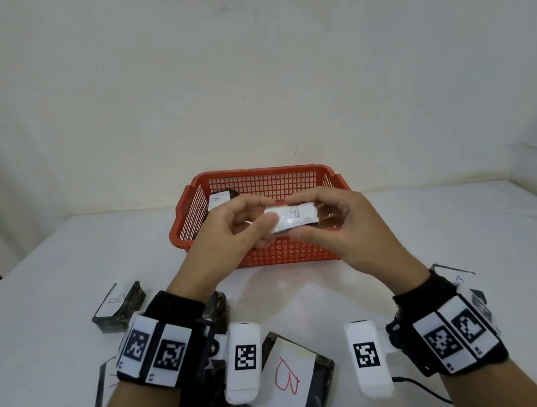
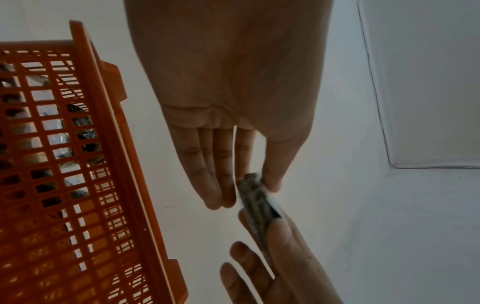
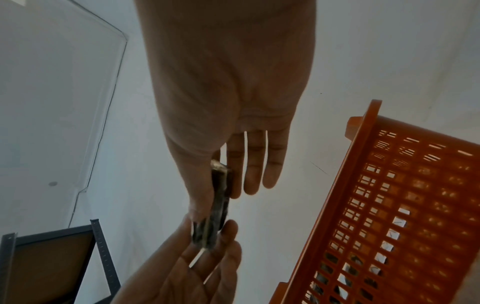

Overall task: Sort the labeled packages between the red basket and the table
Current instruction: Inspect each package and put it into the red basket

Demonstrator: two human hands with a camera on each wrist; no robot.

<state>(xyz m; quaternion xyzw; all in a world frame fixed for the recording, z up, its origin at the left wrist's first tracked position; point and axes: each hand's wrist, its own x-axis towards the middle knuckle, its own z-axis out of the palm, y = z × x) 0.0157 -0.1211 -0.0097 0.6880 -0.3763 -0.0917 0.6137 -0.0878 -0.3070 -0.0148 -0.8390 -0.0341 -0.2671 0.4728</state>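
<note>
Hands are pinching one small package (image 1: pixel 293 218) above the red basket (image 1: pixel 194 205).
The left hand (image 1: pixel 231 234) is gripping its left end between thumb and fingers (image 2: pixel 221 181), while the right hand (image 1: pixel 332 224) is gripping the right end and lower edge the same way; the label is facing up, reading B. Beyond the fingers, a package marked A (image 1: pixel 219 200) is lying in the basket. Nearer the wrists, B-labelled packages (image 1: pixel 289 376) are lying on the table (image 1: pixel 454 238).
</note>
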